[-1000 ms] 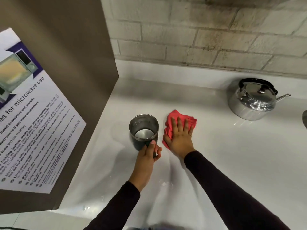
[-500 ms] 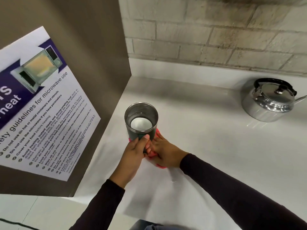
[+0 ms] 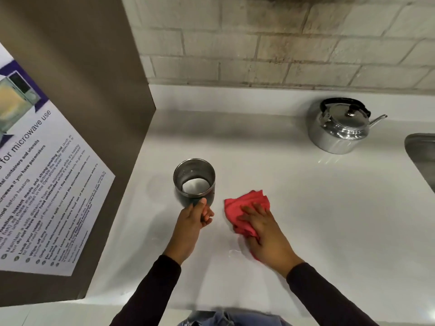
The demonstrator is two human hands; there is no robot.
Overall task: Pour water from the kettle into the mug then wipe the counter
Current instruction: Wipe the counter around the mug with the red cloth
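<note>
A steel mug [image 3: 194, 180] with water in its bottom stands upright on the white counter [image 3: 306, 208]. My left hand [image 3: 193, 220] grips its near side. To its right lies a crumpled red cloth [image 3: 244, 208], and my right hand [image 3: 263, 231] presses flat on it, fingers spread. A silver kettle [image 3: 339, 128] with a black handle and closed lid sits at the back right, well away from both hands.
A brown panel [image 3: 94, 90] with a microwave-use poster [image 3: 42, 196] walls off the left side. A brick wall [image 3: 282, 43] runs behind the counter. A steel sink's rim [image 3: 421, 156] shows at the right edge. Small water drops [image 3: 233, 252] lie near my right wrist.
The mug was lifted while the cloth wiped beneath it; now the mug is back down on the counter and my right hand has slid the cloth out to its right.
</note>
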